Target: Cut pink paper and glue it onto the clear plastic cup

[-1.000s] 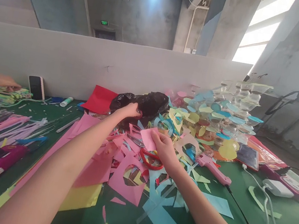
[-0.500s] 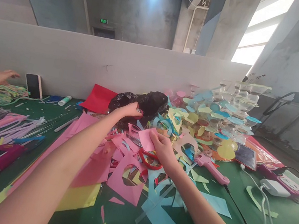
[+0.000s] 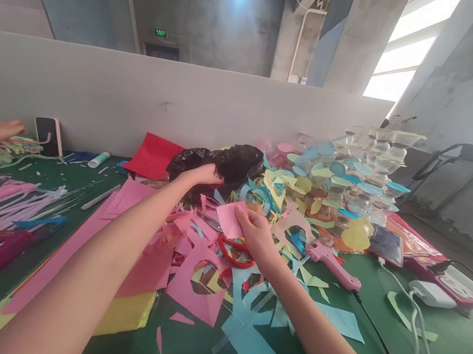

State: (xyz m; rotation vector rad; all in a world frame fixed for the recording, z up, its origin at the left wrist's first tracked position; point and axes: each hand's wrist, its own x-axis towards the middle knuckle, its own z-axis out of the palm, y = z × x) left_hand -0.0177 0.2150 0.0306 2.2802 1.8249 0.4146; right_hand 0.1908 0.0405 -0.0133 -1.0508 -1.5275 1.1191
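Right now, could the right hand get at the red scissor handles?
Probably yes: the red scissor handles lie largely uncovered near the right hand, though it may need to release its pink paper.

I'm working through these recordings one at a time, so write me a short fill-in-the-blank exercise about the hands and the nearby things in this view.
1. The right hand holds a piece of ____ paper.
2. The plastic bag just beyond the left hand is ____.
3. The scissors have ____ handles.
4. The glue gun lies to the ____ of the scissors.

Missing words: pink; black; red; right
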